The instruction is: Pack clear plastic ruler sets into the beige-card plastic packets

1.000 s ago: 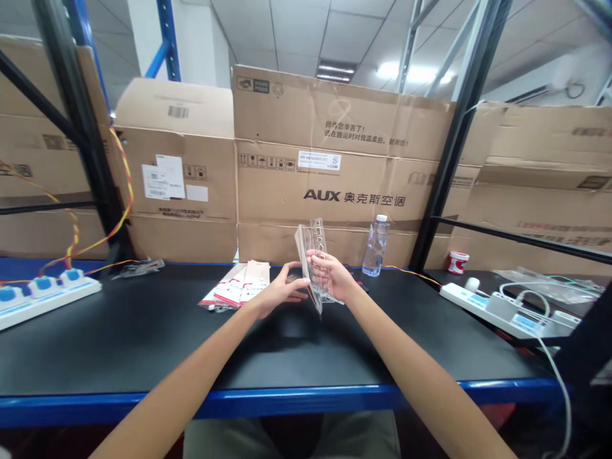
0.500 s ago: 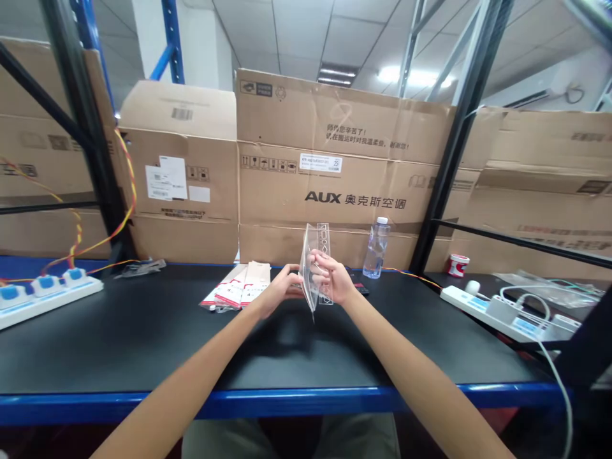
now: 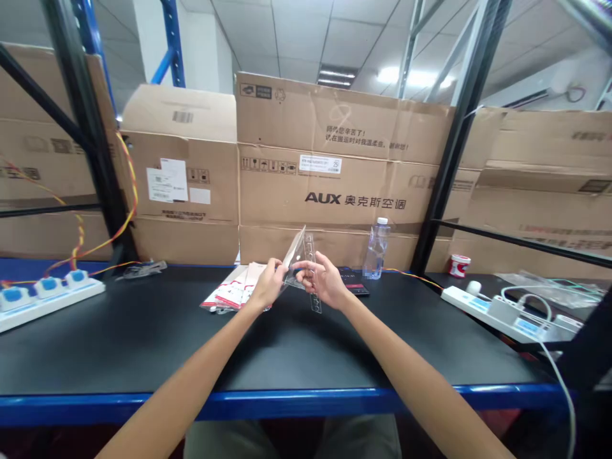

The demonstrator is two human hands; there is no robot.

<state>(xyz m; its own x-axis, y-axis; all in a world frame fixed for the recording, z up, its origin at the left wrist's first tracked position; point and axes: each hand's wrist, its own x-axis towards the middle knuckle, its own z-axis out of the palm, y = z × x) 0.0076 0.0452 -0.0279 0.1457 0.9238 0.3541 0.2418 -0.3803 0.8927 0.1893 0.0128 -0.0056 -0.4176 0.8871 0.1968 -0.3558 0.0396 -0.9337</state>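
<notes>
My left hand [image 3: 270,284] pinches the near edge of a clear plastic bag [image 3: 295,278]. A thin pale flat piece [image 3: 294,247] stands tilted at the bag's upper side. My right hand [image 3: 327,280] has a clear ruler [image 3: 316,305] with cut-out shapes at its fingers, held upright. The right index finger reaches left to the bag. Whether the ruler is partly inside the bag, I cannot tell. Left of my hands lie several red-and-white paper packets [image 3: 234,287] on the black tabletop [image 3: 182,344].
Behind my right hand lies a dark flat box [image 3: 354,282]. A water bottle [image 3: 376,248] stands near the back. Power strips sit at the left [image 3: 52,299] and right [image 3: 507,319]. Cardboard [image 3: 325,210] walls the back; black posts [image 3: 449,166] rise at both sides.
The bag has tipped over to the left, with my left hand moving left and slightly up. My right hand's fingers have spread somewhat, and the ruler now stands apart from the pale piece.
</notes>
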